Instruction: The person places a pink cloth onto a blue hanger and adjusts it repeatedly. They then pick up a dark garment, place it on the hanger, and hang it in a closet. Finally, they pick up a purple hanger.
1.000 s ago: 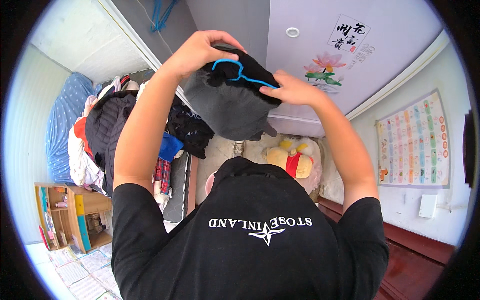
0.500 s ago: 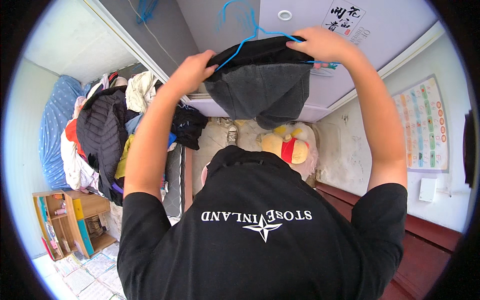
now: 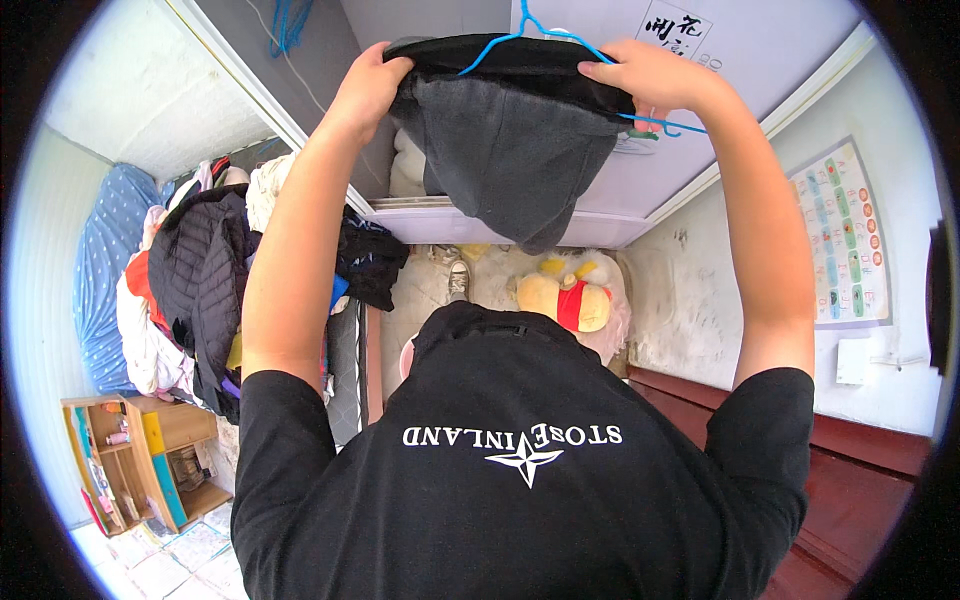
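Observation:
A dark grey garment (image 3: 515,150) with a wide black band along its top hangs stretched between my two hands; its exact kind cannot be made out. My left hand (image 3: 365,85) pinches the band's left end, fingers partly hidden behind the cloth. My right hand (image 3: 650,75) grips the band's right end together with a blue wire hanger (image 3: 497,42). The hanger's left arm lies over the black band, short of my left hand. At the right, part of the hanger sticks out below my right hand.
An open wardrobe with a lilac door (image 3: 780,60) stands ahead; another blue hanger (image 3: 290,30) is inside its left part. Clothes are heaped at left, with a black quilted jacket (image 3: 205,255) on top. A yellow plush toy (image 3: 560,300) lies on the floor.
My left hand has moved up and outward with the band's left end, which is stretched wider. The hanger's left end now sits away from that hand. The garment is raised slightly.

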Tool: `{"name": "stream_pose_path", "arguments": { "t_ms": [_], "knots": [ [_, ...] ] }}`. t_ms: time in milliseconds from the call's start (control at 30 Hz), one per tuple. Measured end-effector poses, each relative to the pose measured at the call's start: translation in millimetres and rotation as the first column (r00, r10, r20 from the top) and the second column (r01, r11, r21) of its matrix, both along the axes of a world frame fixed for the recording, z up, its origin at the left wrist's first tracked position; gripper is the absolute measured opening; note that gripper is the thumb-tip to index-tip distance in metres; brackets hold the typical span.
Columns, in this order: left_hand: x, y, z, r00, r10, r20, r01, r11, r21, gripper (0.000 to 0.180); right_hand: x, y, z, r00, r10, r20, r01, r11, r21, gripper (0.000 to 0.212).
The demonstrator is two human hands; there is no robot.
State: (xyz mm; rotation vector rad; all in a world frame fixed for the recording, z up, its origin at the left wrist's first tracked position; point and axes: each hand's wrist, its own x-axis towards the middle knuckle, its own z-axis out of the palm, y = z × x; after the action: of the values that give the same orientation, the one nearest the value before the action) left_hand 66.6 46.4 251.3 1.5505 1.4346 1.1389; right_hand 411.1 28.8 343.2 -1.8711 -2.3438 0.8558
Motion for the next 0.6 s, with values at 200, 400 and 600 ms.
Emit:
{"name": "stream_pose_path", "arguments": {
  "t_ms": [200,400,600],
  "knots": [
    [-9.9,23.0,38.0,0.762,-0.127,-0.635,0.363,0.896,0.256,0.033,10.9,-12.7,2.9,0.997,-0.038,0.070,0.031,0.995,0.095,0.056],
    [4.6,30.3,46.6,0.804,-0.111,-0.584,0.271,0.943,0.195,0.035,13.4,-44.5,27.7,0.989,0.093,-0.117,-0.086,0.994,0.071,0.062],
    [44.5,12.7,59.2,0.815,-0.088,-0.573,0.192,0.974,0.123,0.038,-40.0,-31.8,-31.5,0.994,0.106,0.018,-0.106,0.994,0.025,0.077]
  ]
}}
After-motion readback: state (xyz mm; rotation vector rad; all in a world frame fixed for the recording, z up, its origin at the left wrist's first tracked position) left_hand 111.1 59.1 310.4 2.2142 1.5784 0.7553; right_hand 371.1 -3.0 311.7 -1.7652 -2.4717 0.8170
